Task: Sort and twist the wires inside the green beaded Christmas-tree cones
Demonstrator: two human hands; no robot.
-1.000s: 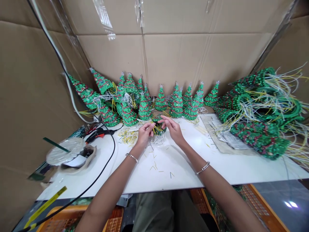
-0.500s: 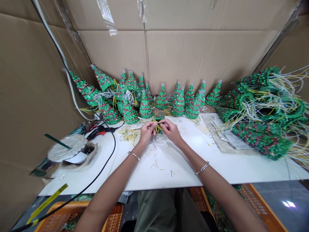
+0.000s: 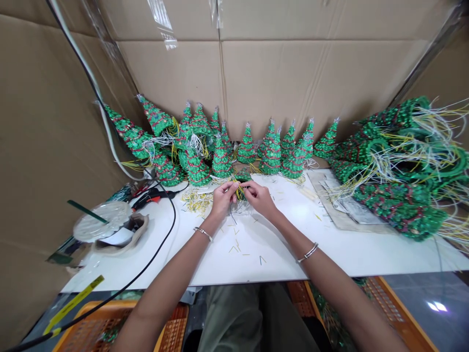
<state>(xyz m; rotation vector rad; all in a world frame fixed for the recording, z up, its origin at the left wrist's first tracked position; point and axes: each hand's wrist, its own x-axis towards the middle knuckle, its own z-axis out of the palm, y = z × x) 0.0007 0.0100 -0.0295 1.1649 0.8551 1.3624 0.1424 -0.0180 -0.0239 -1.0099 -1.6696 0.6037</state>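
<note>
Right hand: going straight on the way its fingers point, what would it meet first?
Most likely the yellow wires at the fingertips of the right hand, then the left hand just beyond; the depth between them is hard to judge.

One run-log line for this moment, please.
left hand: pinching yellow wires | right hand: at same wires | behind: tinsel Christmas trees

Glittered green on the trees, ringed with red and tipped in silver. Ran yellow and white through the wires. Was white on the tabletop, brown on the cardboard, orange on the baskets, olive on the trousers, silver on the bracelets, and yellow with dark markings on the tag.
</note>
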